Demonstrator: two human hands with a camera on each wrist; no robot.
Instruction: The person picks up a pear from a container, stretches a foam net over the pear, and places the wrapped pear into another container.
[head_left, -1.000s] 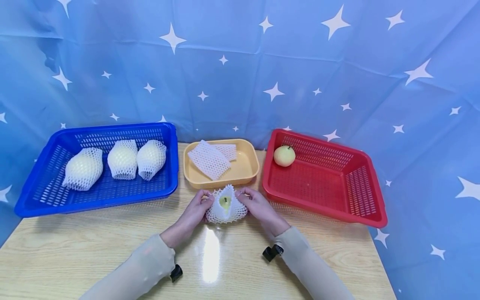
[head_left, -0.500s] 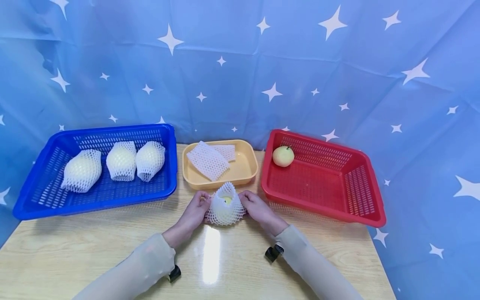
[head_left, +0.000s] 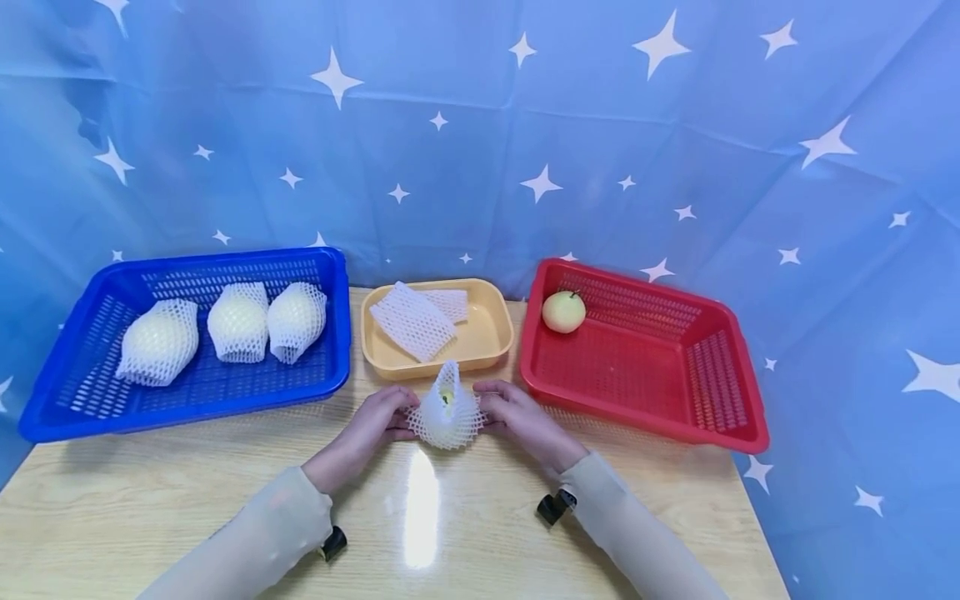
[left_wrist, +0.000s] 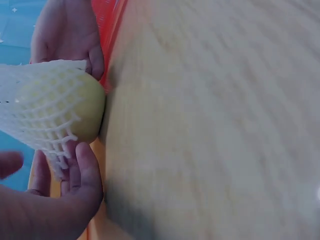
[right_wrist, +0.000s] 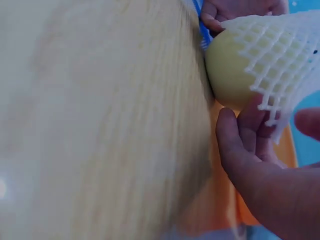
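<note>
A pale yellow pear (left_wrist: 92, 107) stands on the table between my hands. A white foam net sleeve (head_left: 447, 417) covers its upper part and rises to a peak, with the stem showing through the opening; the wrist views show the pear's base bare. On the left, the fingers of my left hand (head_left: 377, 417) touch the flared net edge, thumb held away from it. My right hand (head_left: 521, 419) is at the opposite side, fingertips against the net's edge and the pear's lower side, its thumb also apart in the right wrist view.
A blue basket (head_left: 187, 410) at left holds several net-wrapped pears (head_left: 238, 321). Flat foam nets (head_left: 412, 321) lie in a yellow tray (head_left: 491, 321) behind my hands. The red basket (head_left: 615, 358) at right holds one bare pear (head_left: 564, 312).
Both hands pinched the net's sides earlier; now the thumbs have come away and the fingers are looser. The net has been drawn lower around the pear, and its top opening has narrowed.
</note>
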